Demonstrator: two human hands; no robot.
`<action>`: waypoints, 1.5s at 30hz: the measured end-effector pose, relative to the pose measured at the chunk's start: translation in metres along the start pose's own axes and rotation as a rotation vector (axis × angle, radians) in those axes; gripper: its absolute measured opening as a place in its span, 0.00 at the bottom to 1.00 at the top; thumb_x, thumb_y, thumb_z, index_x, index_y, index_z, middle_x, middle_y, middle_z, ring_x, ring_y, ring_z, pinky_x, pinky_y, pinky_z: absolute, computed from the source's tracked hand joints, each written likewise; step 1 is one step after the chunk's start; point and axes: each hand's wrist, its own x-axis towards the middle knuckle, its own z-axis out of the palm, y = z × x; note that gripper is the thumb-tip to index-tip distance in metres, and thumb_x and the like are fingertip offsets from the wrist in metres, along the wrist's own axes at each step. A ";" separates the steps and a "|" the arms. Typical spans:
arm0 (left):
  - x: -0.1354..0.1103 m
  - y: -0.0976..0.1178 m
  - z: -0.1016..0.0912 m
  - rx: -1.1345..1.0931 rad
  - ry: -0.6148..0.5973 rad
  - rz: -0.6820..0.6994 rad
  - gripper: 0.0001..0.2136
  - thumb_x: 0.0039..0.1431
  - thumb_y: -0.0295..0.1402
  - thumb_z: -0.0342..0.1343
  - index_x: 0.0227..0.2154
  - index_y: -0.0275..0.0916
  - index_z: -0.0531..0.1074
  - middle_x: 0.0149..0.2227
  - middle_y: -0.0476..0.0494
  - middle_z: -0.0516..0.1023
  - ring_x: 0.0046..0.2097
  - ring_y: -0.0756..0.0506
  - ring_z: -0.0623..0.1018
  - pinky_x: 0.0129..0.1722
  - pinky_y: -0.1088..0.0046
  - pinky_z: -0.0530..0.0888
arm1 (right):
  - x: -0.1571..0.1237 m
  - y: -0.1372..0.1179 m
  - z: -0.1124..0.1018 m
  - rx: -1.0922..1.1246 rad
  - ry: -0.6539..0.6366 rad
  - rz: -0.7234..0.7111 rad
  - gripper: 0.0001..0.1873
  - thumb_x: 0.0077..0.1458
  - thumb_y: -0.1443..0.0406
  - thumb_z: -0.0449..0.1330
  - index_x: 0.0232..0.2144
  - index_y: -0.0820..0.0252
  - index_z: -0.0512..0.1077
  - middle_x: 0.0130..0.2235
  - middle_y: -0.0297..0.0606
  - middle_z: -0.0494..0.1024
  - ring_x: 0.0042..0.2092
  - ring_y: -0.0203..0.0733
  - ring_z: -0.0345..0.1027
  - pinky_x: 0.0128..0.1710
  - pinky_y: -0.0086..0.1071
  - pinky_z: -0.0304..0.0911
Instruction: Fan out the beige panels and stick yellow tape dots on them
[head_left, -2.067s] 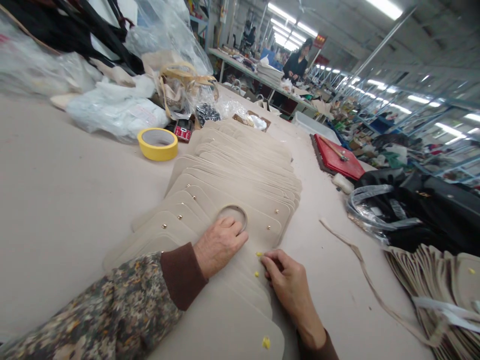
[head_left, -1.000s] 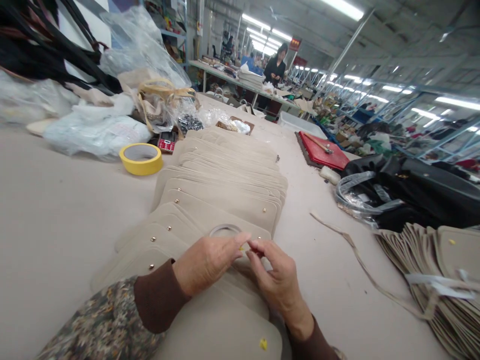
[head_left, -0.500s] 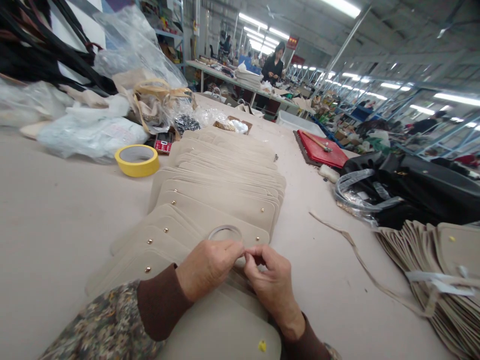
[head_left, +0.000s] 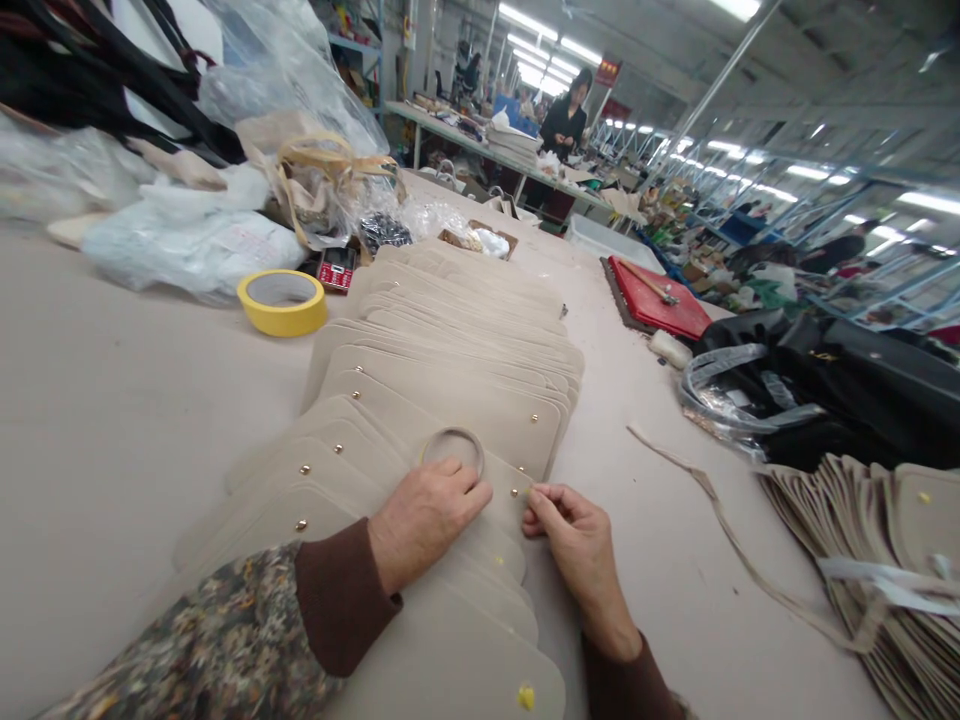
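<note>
Head view: the left hand (head_left: pixel 431 515) rests palm down on the overlapping beige panels (head_left: pixel 450 365), fingers curled at the near edge of a thin ring (head_left: pixel 456 431); whether its grip is closed on the ring cannot be told. The right hand (head_left: pixel 574 560) is just beside it, thumb and forefinger pinching a small yellow bit (head_left: pixel 531 490) at the panels' right edge, near a gold stud (head_left: pixel 514 492). The panels lie fanned along the table (head_left: pixel 135 400), several bearing gold studs. A yellow patch (head_left: pixel 526 696) sits on the nearest panel. Left of the panels stands a yellow tape roll (head_left: pixel 292 318), with a phone (head_left: pixel 336 270) just beyond. To the right are a loose strip (head_left: pixel 705 487), a tied bundle (head_left: pixel 832 510) of similar panels, a black bag (head_left: pixel 847 390), and a red pad (head_left: pixel 637 288) carrying a hammer (head_left: pixel 670 297).
</note>
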 end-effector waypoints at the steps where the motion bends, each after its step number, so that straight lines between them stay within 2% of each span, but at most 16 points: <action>1: 0.000 0.000 -0.001 -0.006 -0.011 0.006 0.04 0.63 0.27 0.53 0.31 0.38 0.66 0.33 0.45 0.72 0.34 0.44 0.70 0.33 0.67 0.70 | 0.000 0.001 0.000 -0.023 -0.019 -0.003 0.20 0.47 0.52 0.66 0.29 0.65 0.76 0.22 0.35 0.75 0.23 0.36 0.68 0.26 0.29 0.69; 6: -0.001 0.001 -0.002 -0.035 -0.010 0.039 0.06 0.63 0.27 0.53 0.29 0.38 0.66 0.31 0.45 0.72 0.33 0.43 0.70 0.31 0.66 0.69 | 0.000 -0.002 0.003 -0.266 -0.090 -0.046 0.17 0.52 0.54 0.61 0.29 0.63 0.77 0.22 0.33 0.74 0.23 0.35 0.66 0.24 0.28 0.65; 10: -0.002 -0.001 0.001 -0.058 0.012 0.038 0.05 0.63 0.27 0.53 0.30 0.38 0.66 0.32 0.45 0.72 0.33 0.43 0.70 0.31 0.66 0.69 | 0.000 -0.009 0.006 -0.530 -0.098 -0.204 0.13 0.54 0.58 0.59 0.26 0.61 0.77 0.23 0.35 0.76 0.24 0.37 0.67 0.26 0.29 0.62; 15: -0.003 -0.002 0.002 -0.077 0.005 0.033 0.04 0.63 0.27 0.53 0.31 0.37 0.67 0.32 0.45 0.72 0.34 0.43 0.70 0.32 0.66 0.69 | 0.000 -0.014 0.013 -0.690 -0.084 -0.313 0.11 0.54 0.63 0.57 0.25 0.59 0.75 0.25 0.36 0.79 0.26 0.38 0.71 0.28 0.29 0.62; 17: -0.004 -0.002 0.002 -0.080 0.006 0.033 0.05 0.63 0.27 0.53 0.31 0.37 0.66 0.32 0.45 0.72 0.34 0.43 0.70 0.32 0.66 0.69 | 0.001 -0.013 0.014 -0.729 -0.085 -0.321 0.10 0.54 0.64 0.56 0.25 0.59 0.75 0.27 0.36 0.79 0.27 0.39 0.72 0.30 0.29 0.62; 19: -0.004 -0.002 0.002 -0.074 0.019 0.032 0.05 0.63 0.27 0.53 0.30 0.38 0.66 0.32 0.45 0.72 0.33 0.43 0.70 0.32 0.66 0.69 | 0.001 -0.011 0.013 -0.752 -0.076 -0.313 0.08 0.55 0.63 0.56 0.29 0.58 0.75 0.27 0.36 0.80 0.28 0.40 0.73 0.30 0.30 0.63; 22: -0.005 -0.002 0.003 -0.064 0.054 0.031 0.06 0.63 0.26 0.52 0.30 0.37 0.66 0.31 0.45 0.72 0.33 0.43 0.69 0.32 0.66 0.68 | -0.002 -0.008 0.009 -0.729 -0.007 -0.275 0.10 0.55 0.60 0.58 0.37 0.60 0.73 0.22 0.32 0.76 0.24 0.40 0.70 0.27 0.30 0.62; 25: -0.006 -0.002 0.004 -0.067 0.072 0.028 0.06 0.64 0.26 0.51 0.30 0.37 0.66 0.31 0.44 0.72 0.33 0.44 0.69 0.31 0.66 0.67 | -0.009 -0.005 0.003 -0.635 -0.017 -0.264 0.10 0.57 0.58 0.58 0.31 0.59 0.73 0.21 0.32 0.75 0.22 0.39 0.69 0.25 0.29 0.62; 27: -0.005 -0.002 0.005 -0.071 0.075 0.028 0.06 0.64 0.26 0.51 0.30 0.37 0.67 0.31 0.44 0.72 0.33 0.44 0.69 0.31 0.66 0.67 | -0.014 -0.002 0.001 -0.622 -0.047 -0.325 0.12 0.58 0.59 0.56 0.29 0.58 0.74 0.26 0.36 0.78 0.27 0.39 0.71 0.29 0.30 0.65; 29: -0.005 -0.002 0.005 -0.070 0.072 0.028 0.06 0.64 0.26 0.51 0.30 0.37 0.67 0.32 0.44 0.72 0.34 0.43 0.69 0.31 0.66 0.67 | -0.016 0.001 0.002 -0.668 -0.047 -0.419 0.11 0.59 0.61 0.56 0.30 0.58 0.76 0.31 0.38 0.80 0.33 0.41 0.73 0.36 0.31 0.66; 32: -0.005 -0.002 0.005 -0.061 0.063 0.021 0.05 0.64 0.27 0.52 0.30 0.38 0.67 0.32 0.45 0.72 0.34 0.43 0.70 0.32 0.66 0.68 | -0.016 0.004 0.007 -0.765 -0.010 -0.497 0.12 0.60 0.63 0.54 0.31 0.58 0.76 0.33 0.40 0.80 0.35 0.42 0.74 0.39 0.32 0.65; 35: -0.005 -0.001 0.004 -0.056 0.052 0.024 0.05 0.63 0.27 0.52 0.31 0.38 0.67 0.32 0.45 0.72 0.34 0.43 0.70 0.32 0.66 0.68 | -0.010 0.002 0.013 -0.814 0.014 -0.479 0.12 0.60 0.63 0.54 0.30 0.59 0.76 0.31 0.40 0.80 0.33 0.41 0.73 0.37 0.32 0.64; 40: -0.003 0.000 0.000 -0.037 0.014 0.020 0.05 0.64 0.26 0.50 0.32 0.37 0.67 0.33 0.43 0.72 0.35 0.42 0.69 0.33 0.66 0.67 | 0.001 -0.009 0.017 -0.810 0.001 -0.356 0.12 0.56 0.62 0.57 0.26 0.59 0.77 0.27 0.37 0.80 0.28 0.39 0.71 0.31 0.29 0.61; 45: -0.003 -0.004 -0.003 -0.009 0.025 0.018 0.06 0.64 0.25 0.48 0.32 0.37 0.67 0.33 0.43 0.71 0.35 0.42 0.69 0.32 0.67 0.67 | -0.001 -0.015 0.012 -0.800 -0.100 -0.246 0.10 0.53 0.63 0.58 0.24 0.59 0.77 0.23 0.34 0.77 0.25 0.36 0.68 0.27 0.27 0.56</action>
